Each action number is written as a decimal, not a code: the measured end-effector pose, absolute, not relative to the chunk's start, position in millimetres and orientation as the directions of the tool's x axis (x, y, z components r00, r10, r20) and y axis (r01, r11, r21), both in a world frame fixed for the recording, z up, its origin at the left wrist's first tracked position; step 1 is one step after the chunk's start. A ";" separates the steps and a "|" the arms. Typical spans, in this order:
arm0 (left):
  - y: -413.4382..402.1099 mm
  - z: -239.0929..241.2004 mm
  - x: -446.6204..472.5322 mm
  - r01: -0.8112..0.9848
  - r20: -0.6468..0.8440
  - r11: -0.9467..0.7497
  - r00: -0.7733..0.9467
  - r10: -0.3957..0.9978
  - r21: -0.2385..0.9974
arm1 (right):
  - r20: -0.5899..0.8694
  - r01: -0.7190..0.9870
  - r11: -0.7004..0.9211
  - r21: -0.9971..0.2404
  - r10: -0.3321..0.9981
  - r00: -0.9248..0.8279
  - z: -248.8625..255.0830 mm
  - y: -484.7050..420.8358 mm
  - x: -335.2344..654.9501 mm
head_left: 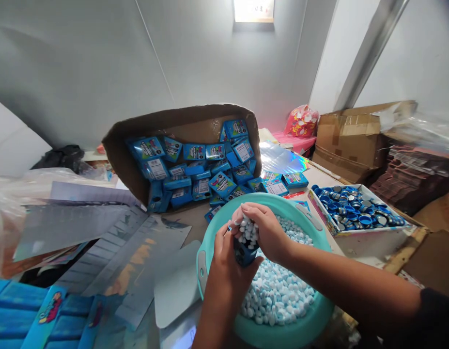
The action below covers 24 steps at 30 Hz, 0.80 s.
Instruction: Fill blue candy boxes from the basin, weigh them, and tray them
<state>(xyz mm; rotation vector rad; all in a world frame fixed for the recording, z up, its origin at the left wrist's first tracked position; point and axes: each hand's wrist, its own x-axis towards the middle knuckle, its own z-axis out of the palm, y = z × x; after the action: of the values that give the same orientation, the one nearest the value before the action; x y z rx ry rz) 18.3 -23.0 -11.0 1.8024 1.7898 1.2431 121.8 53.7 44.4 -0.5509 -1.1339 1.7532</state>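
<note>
The small blue container (245, 254) is over the turquoise basin (213, 232), at about ten o'clock from its middle, with the left hand (227, 264) wrapped around it, fingers and thumb grasping its sides. The right hand (270, 232) curls, cupping a cluster of white and pale-blue pellets (248, 231) at the container's top; more loose pellets (278, 293) lie in the basin. At eleven o'clock from the basin, a tipped cardboard box (180, 118) holds blue packs (222, 184); at two o'clock sits a tray (377, 234) of blue caps (365, 221); a grey sheet (175, 286) lies at nine.
</note>
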 end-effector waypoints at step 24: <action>-27.9 -7.2 15.4 0.652 0.367 -0.215 -0.103 0.925 0.727 | 0.245 -0.572 -0.055 -0.819 0.866 -0.435 38.1 51.7 126.0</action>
<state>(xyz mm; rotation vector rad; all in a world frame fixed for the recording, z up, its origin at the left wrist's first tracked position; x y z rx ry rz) 15.4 -27.9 -7.2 1.8601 1.7328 1.2278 126.0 51.7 38.1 -0.3832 -1.1181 1.7088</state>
